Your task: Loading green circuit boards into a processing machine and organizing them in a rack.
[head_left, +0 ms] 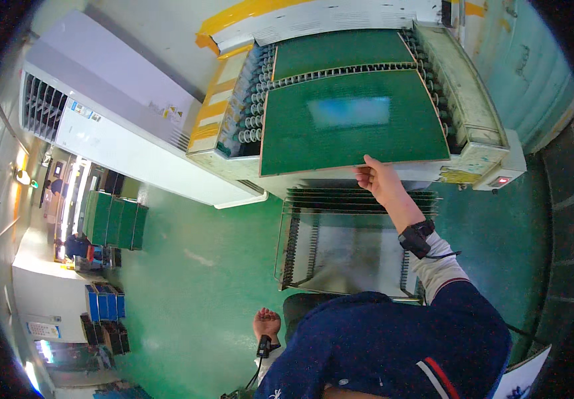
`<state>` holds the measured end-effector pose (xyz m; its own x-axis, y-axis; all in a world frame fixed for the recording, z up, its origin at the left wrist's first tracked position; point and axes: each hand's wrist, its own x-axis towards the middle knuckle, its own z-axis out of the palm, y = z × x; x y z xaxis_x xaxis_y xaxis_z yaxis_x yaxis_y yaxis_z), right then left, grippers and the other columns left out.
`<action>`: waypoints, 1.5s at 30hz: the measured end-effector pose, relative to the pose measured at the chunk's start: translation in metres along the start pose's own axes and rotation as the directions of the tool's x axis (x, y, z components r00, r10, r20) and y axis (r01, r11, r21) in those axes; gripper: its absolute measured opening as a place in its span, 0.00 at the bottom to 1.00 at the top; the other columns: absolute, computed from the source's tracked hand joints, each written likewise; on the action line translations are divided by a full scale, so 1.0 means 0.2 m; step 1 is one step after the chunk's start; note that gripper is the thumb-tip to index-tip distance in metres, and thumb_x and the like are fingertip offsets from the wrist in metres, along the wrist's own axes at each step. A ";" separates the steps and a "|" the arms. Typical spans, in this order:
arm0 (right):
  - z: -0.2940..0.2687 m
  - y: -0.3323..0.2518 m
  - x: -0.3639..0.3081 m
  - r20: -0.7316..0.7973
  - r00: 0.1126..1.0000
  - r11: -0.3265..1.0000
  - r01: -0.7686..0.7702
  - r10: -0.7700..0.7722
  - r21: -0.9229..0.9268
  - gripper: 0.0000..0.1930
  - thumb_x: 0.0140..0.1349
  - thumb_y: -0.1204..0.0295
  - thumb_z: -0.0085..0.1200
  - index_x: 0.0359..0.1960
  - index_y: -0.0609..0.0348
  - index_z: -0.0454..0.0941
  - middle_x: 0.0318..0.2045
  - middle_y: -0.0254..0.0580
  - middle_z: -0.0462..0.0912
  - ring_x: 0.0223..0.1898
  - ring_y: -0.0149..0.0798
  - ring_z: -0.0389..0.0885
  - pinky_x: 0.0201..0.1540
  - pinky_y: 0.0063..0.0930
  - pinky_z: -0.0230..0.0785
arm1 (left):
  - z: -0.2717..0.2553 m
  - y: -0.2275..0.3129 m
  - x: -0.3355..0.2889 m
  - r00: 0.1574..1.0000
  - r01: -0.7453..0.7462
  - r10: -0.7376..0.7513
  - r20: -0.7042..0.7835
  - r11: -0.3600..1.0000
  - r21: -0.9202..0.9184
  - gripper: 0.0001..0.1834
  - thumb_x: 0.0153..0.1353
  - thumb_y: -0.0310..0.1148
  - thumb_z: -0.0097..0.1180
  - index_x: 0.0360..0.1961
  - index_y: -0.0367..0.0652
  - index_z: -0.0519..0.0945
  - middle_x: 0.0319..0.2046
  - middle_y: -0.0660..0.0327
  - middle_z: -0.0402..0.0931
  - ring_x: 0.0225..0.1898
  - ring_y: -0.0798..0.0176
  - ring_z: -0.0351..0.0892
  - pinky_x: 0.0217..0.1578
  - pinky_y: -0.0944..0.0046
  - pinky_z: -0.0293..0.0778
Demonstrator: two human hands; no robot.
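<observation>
A flat green panel, probably a circuit board, lies on the roller conveyor of a machine, its near edge sticking out over the front. My right hand pinches that near edge, one digit on top and the other fingers curled below it. Behind it, a second green panel rests on the rollers. Low beside my body, my left hand is loosely closed, with nothing visible in it and no object touching it. Both wrists carry small black devices.
Below the machine's front stands a slotted metal rack with several panels in its far end. A long white unit flanks the machine on the left. Green stacks and blue crates stand farther left. A red switch sits at the right.
</observation>
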<state>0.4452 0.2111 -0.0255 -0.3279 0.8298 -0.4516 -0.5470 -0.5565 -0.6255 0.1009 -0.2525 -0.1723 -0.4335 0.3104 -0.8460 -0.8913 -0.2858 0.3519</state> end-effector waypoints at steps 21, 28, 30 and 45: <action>0.01 -0.07 0.03 0.057 0.995 0.991 -0.072 0.079 -0.108 0.22 0.64 0.50 0.51 0.39 0.60 0.78 0.30 0.39 0.81 0.27 0.32 0.77 0.32 0.26 0.72 | -0.05 -0.04 0.00 0.996 -0.016 0.017 -0.086 1.000 0.019 0.11 0.66 0.39 0.43 0.32 0.46 0.74 0.24 0.67 0.70 0.26 0.64 0.69 0.33 0.60 0.70; -0.05 0.05 0.00 0.089 0.995 0.862 0.089 -0.051 -0.499 0.20 0.62 0.52 0.54 0.35 0.59 0.80 0.27 0.36 0.83 0.25 0.29 0.79 0.28 0.24 0.72 | -0.29 -0.03 0.10 0.999 -0.026 0.025 0.029 0.998 0.053 0.10 0.64 0.37 0.43 0.28 0.46 0.72 0.21 0.69 0.66 0.21 0.65 0.64 0.28 0.65 0.65; -0.10 0.17 -0.02 0.085 0.995 0.744 0.098 -0.055 -0.661 0.19 0.62 0.54 0.54 0.33 0.60 0.80 0.27 0.36 0.83 0.26 0.29 0.80 0.29 0.24 0.72 | -0.35 -0.03 0.11 0.999 0.004 -0.005 0.044 1.000 0.030 0.10 0.64 0.37 0.43 0.28 0.47 0.72 0.21 0.68 0.67 0.22 0.65 0.64 0.28 0.65 0.66; -0.18 0.51 -0.18 0.553 0.783 -0.188 0.520 -0.284 -0.833 0.09 0.53 0.71 0.60 0.35 0.56 0.78 0.34 0.42 0.79 0.42 0.49 0.76 0.44 0.43 0.70 | -0.39 -0.06 0.12 0.999 0.041 -0.044 0.025 0.995 0.093 0.12 0.68 0.40 0.43 0.32 0.46 0.73 0.28 0.66 0.71 0.28 0.63 0.68 0.34 0.63 0.69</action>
<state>0.4292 0.1230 -0.0957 -0.5274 0.8311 0.1764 0.5738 0.5015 -0.6475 0.1120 -0.3119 -0.2273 -0.3974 0.3452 -0.8502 -0.9169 -0.1876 0.3524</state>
